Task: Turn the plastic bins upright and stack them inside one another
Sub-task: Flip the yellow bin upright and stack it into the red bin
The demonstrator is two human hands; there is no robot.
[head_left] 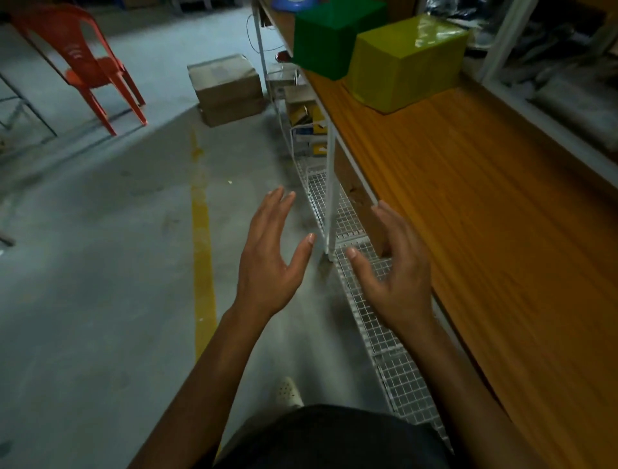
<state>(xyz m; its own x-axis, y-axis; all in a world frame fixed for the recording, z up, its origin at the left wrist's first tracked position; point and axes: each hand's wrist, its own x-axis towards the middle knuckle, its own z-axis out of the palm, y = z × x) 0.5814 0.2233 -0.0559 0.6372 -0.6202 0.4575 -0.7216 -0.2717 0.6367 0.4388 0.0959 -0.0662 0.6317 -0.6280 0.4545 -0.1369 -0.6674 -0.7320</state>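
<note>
Bins first: yellow bin (pixel 406 62) and green bin (pixel 329 36) sit side by side at the far end of the wooden counter (pixel 485 207), both mouth-down with flat bases up, touching or nearly so (the seam between them is too dim to call). Your left hand (pixel 272 257) and right hand (pixel 389 267) are both spread wide and holding nothing, palms turned toward each other, out over the floor and the counter's near edge, well apart from either bin. Expect thin moulded plastic: light, fairly stiff at the corners, some flex in the broad walls, and glossy enough on the yellow top to slip under a flat palm. Judging by shape, take each one with two hands on opposite side walls, low near the hidden rim, then roll it over. Tapered walls suggest they will nest, though which goes inside which cannot be told from here. Blue item (pixel 292 4) beyond the green bin is cropped; leave it unjudged.
</note>
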